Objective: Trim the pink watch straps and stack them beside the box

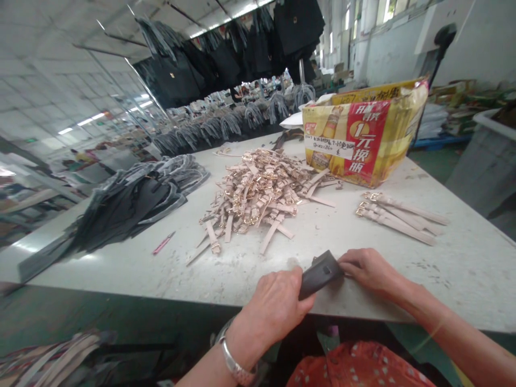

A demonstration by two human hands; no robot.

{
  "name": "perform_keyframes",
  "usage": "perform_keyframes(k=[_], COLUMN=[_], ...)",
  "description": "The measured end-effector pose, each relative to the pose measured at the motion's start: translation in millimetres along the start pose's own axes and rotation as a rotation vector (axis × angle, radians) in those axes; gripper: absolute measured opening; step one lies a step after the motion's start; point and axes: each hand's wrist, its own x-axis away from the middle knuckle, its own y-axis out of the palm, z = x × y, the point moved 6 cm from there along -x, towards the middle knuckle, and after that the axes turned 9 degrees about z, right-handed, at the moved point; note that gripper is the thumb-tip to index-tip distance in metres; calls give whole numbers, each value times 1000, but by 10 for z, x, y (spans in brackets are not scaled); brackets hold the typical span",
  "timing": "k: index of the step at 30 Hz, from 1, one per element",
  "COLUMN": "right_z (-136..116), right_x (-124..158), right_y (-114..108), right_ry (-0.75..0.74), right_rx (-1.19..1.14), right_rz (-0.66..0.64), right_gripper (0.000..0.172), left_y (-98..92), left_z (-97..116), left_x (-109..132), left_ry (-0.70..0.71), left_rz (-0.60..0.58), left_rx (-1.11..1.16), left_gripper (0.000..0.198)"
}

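Observation:
My left hand (278,301), with a metal band on its wrist, is wrapped round a black, box-shaped hand tool (321,275) near the front edge of the table. The tool slants up to the right, and its exact kind does not show. At its far end, my right hand (368,269) has its fingers pinched together. Whatever they hold is hidden. Beyond both hands lies a large heap of pale beige buckled straps (262,185) with gold-coloured buckles. Off to the right, a small group of similar straps (399,215) lies side by side.
A yellow and red cardboard box (365,142) stands at the back right of the table (133,269). Dark bundled pieces (137,199) lie on the left, near a pink pen-like tool (163,243). Dark pieces (229,54) hang from a rack behind. A grey bin (484,156) stands right.

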Motion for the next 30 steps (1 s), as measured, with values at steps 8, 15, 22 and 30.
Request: perform_keyframes(k=[8,15,22,30], right_z=[-108,-159,-101,-44], right_x=[113,193,156,144], right_y=[-54,-32,-37,-22], right_ry=[-57,-55,-20,-1], right_rx=[101,170,144,161], right_rz=[65,87,70,86], right_gripper=[24,22,21,24], left_y=[-32,-28,-66,-12], left_z=[-108,-194,-79,-201], left_x=[-99,-33,-86,-289], left_ry=[-35,-25,-16,-84], left_rz=[-25,-7,-20,8], left_rx=[16,-44,-7,135], left_gripper=[27,28,30,34])
